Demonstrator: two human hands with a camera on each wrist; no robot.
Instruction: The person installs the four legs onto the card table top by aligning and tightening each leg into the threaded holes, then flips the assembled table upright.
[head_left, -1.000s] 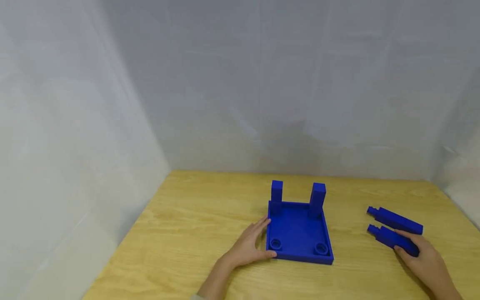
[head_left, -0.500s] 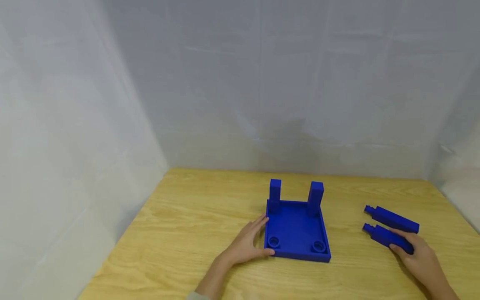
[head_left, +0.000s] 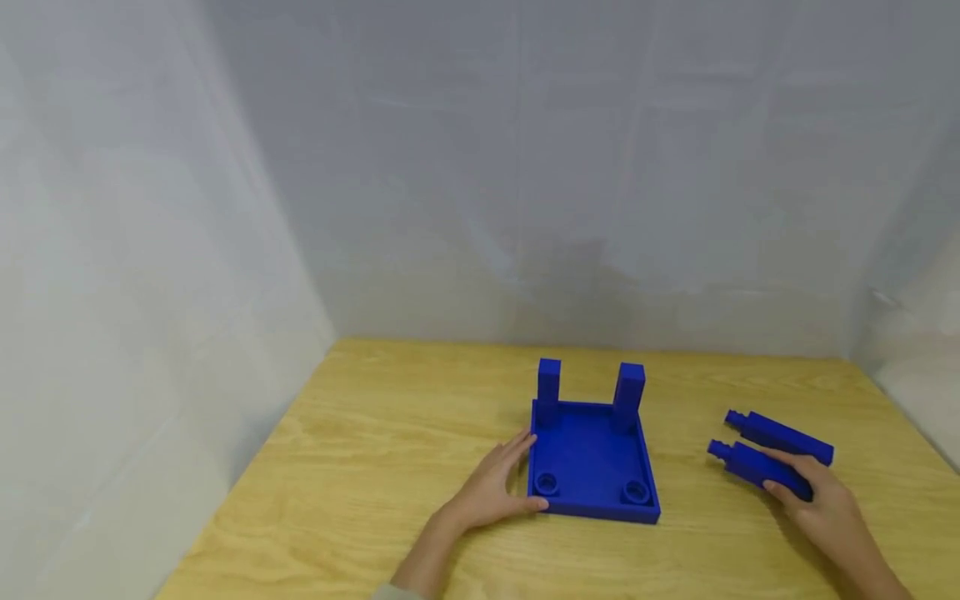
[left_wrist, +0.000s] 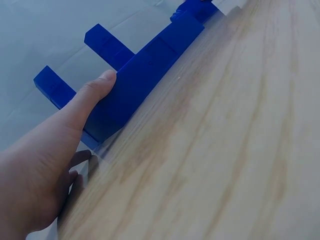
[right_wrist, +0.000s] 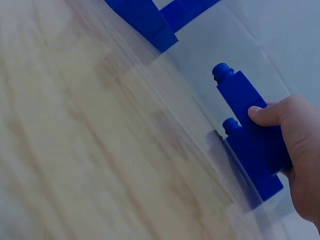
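Observation:
A blue square base point(head_left: 592, 508) lies upside down on the wooden table point(head_left: 375, 450). Two blue legs point(head_left: 549, 379) point(head_left: 630, 383) stand in its far corners, and two round sockets point(head_left: 547, 482) point(head_left: 635, 492) show in its near corners. My left hand point(head_left: 491, 492) rests with straight fingers against the base's left side point(left_wrist: 145, 75). Two loose blue legs lie to the right of the base. My right hand point(head_left: 825, 508) grips the rear end of the nearer leg point(head_left: 750, 464). The farther leg point(head_left: 780, 435) lies just behind it. In the right wrist view my thumb point(right_wrist: 265, 114) lies on one leg point(right_wrist: 240, 95).
Pale sheeting point(head_left: 480, 208) closes off the table at the back and on both sides. Bare wood lies left of the base and along the near edge.
The nearer loose leg has slid a little to the left, toward the base, with my right hand on it. My left hand and the base have stayed put.

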